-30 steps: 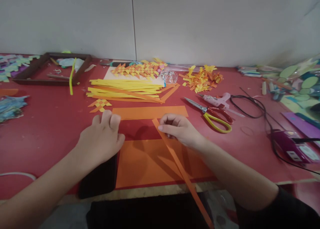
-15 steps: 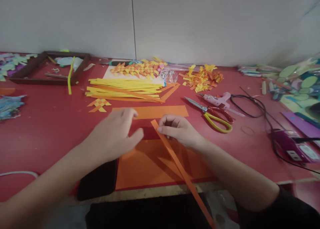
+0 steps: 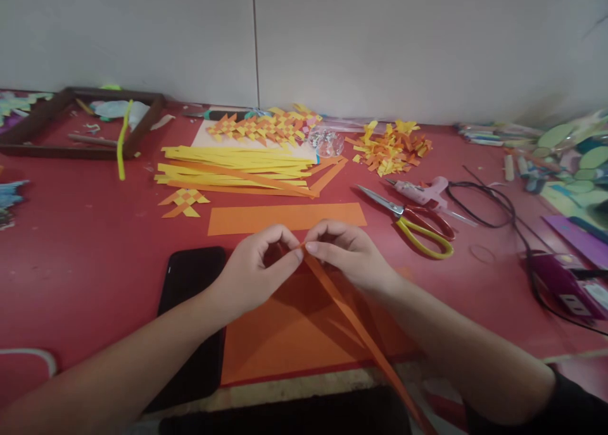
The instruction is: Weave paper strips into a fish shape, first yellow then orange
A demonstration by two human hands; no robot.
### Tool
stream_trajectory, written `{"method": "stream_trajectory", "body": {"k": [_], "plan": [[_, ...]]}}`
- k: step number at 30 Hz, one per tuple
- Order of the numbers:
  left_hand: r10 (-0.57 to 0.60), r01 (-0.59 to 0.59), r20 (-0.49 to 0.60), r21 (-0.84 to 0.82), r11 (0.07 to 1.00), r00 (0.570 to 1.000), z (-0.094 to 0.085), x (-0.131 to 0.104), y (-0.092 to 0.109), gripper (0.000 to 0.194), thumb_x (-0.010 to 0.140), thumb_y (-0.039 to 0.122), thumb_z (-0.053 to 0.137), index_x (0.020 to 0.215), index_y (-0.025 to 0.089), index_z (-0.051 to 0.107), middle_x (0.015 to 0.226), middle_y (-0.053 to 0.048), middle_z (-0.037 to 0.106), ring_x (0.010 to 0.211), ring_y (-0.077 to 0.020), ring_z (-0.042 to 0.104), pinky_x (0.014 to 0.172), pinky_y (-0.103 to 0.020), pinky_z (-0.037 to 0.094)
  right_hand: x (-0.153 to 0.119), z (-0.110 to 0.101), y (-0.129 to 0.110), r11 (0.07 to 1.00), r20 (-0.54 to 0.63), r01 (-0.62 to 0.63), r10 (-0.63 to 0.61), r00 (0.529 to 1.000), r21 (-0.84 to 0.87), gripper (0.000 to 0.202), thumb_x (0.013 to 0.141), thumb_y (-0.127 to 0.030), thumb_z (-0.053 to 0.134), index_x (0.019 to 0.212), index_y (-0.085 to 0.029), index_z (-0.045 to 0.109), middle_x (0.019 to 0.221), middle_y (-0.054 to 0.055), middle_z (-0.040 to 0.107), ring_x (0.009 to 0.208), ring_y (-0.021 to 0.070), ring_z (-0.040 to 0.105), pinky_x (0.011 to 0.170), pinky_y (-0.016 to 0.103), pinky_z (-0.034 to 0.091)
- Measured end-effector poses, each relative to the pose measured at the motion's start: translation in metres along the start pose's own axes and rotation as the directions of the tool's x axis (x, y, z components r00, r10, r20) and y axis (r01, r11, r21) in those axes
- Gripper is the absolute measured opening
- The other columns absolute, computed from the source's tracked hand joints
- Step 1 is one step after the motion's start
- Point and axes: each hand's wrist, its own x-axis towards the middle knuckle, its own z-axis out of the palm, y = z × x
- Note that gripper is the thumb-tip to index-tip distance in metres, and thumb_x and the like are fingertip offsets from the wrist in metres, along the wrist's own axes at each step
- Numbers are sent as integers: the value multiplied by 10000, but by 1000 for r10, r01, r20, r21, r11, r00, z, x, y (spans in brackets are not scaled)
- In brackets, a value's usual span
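A long orange paper strip slants from my fingertips down past the table's front edge. My left hand pinches its upper end between thumb and forefinger. Right beside it, my right hand grips the same end, the thumbs almost touching. Beneath the strip lies an orange paper sheet. Beyond my hands is a wide orange paper band. A pile of yellow paper strips with a few orange ones lies farther back. To its lower left sits a small woven yellow-and-orange paper piece.
A black phone lies under my left forearm. Scissors and a pink glue gun are at right, near a black cord and a purple device. A brown frame and a heap of folded paper pieces stand farther back.
My left hand has moved right and taken hold of the strip's upper end beside my right hand. The view has shifted slightly, showing more of the phone.
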Motion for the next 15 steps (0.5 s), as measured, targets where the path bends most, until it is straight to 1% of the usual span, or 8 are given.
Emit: {"method": "stream_trajectory", "body": {"k": [4, 7, 10, 12, 15], "plan": [[-3, 4, 54, -12, 1000, 999, 0, -1, 0, 168, 896, 321, 569, 794, 189, 548, 707, 48, 521, 630, -91, 448, 549, -222, 340, 0, 0, -1, 1000, 5, -19, 19, 1000, -22, 185, 737, -301, 719, 696, -165, 601, 574, -49, 507, 496, 67, 395, 480, 229, 290], [-1, 2, 69, -9, 1000, 998, 1, -2, 1, 163, 906, 330, 553, 821, 191, 562, 720, 43, 537, 653, -97, 470, 567, -220, 362, 0, 0, -1, 998, 10, -40, 40, 999, -58, 182, 723, -300, 709, 685, -161, 597, 558, -45, 491, 489, 68, 367, 471, 229, 274], [16, -17, 56, 24, 1000, 998, 1, -3, 2, 147, 901, 297, 552, 802, 189, 569, 711, 40, 545, 643, -92, 484, 550, -207, 366, 0, 0, -1, 998, 15, -25, 26, 1000, -62, 147, 715, -267, 687, 681, -159, 595, 565, -44, 483, 492, 65, 342, 470, 227, 265], [30, -31, 28, 38, 999, 999, 1, -4, 4, 138, 892, 267, 558, 780, 188, 571, 688, 43, 544, 610, -81, 482, 523, -191, 362, -1, 1, -1, 999, 33, -9, 10, 999, -44, 113, 712, -235, 671, 683, -159, 592, 566, -49, 472, 493, 63, 336, 473, 225, 265], [11, -11, -10, 10, 1000, 1000, 2, -5, 6, 146, 897, 280, 558, 778, 196, 568, 614, 57, 530, 536, -68, 480, 485, -174, 366, -1, 1, -2, 1000, 42, -3, 4, 999, -26, 88, 714, -212, 652, 684, -163, 586, 557, -59, 447, 487, 60, 322, 470, 222, 261]]}}
